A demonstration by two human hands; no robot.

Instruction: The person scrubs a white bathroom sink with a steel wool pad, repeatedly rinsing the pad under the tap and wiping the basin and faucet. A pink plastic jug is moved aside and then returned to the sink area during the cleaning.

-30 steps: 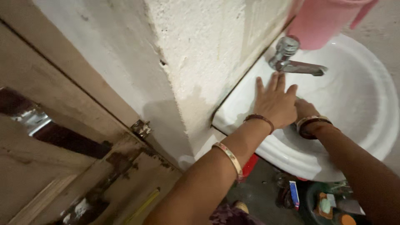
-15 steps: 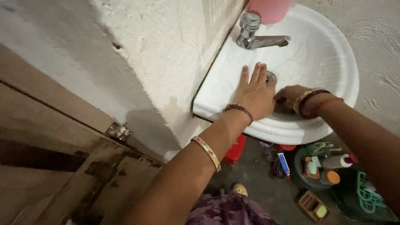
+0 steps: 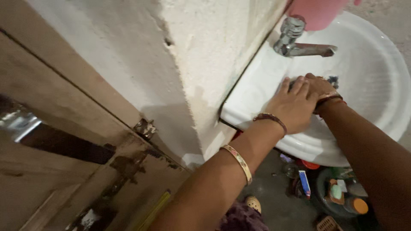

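Resting in white sink (image 3: 376, 72): left hand (image 3: 295, 105), open, fingers flat; right hand (image 3: 319, 85), touching it, grip unclear. Tap (image 3: 299, 42) beyond; pink cup (image 3: 319, 13) above.

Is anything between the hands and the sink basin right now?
Nothing visible. The left hand lies flat on the white sink surface, and the right hand is in the basin beside it, below the tap. What the right hand touches is hidden.

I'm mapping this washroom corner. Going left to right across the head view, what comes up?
Wooden door → rusty hinge → rough white wall → left hand → right hand → far rim of the white sink.
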